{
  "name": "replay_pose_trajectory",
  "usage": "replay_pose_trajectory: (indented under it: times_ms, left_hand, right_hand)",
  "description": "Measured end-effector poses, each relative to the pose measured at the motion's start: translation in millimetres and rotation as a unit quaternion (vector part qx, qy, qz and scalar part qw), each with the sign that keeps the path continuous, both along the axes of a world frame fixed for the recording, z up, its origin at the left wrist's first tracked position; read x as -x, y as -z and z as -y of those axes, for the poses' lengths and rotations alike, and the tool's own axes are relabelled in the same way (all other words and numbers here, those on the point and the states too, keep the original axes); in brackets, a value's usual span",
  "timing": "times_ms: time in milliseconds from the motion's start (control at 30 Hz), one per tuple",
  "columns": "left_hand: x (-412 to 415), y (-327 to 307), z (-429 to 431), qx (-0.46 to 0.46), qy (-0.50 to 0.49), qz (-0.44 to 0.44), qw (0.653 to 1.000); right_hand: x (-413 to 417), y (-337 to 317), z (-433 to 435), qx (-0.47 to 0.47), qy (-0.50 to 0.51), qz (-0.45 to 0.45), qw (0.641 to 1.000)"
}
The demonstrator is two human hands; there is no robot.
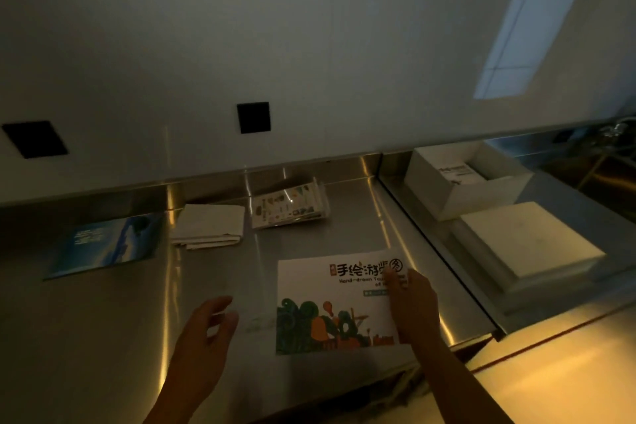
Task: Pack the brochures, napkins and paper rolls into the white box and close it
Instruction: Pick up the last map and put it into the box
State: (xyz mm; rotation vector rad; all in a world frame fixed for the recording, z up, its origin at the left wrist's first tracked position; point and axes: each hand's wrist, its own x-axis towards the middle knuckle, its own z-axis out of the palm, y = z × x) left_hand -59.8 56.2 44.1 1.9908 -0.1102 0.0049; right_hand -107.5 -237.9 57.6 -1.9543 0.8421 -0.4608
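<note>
One brochure (330,306) in R hand (413,303), L hand (206,327) loose just left.

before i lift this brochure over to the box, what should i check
1. Right hand on the illustrated brochure: fingers lie on its right edge; firm grip, cannot tell.
2. White box open: ok, its lid lies off, in front of it.
3. Room in the box: cannot tell; something printed is already inside.
4. Left hand free: ok, open, holding nothing.
5. Everything else packed: not ok; napkins and blue brochure lie on the counter.
</note>
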Motion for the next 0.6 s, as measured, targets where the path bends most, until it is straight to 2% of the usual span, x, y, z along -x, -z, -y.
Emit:
replay_pose_trajectory:
  times_ms: [367,600]
  left_hand:
    - [-46.2,-4.2,114.5,0.117,0.005,-0.072,0.990]
    - [-73.4,-8.7,174.6,0.112,0.047,-0.082,0.989]
  right_hand:
    - [-11.1,-3.6,87.5,0.009,0.033,-0.026,0.999]
    - [-34.1,-10.5,145.1,-0.004,0.030,-0.036,0.999]
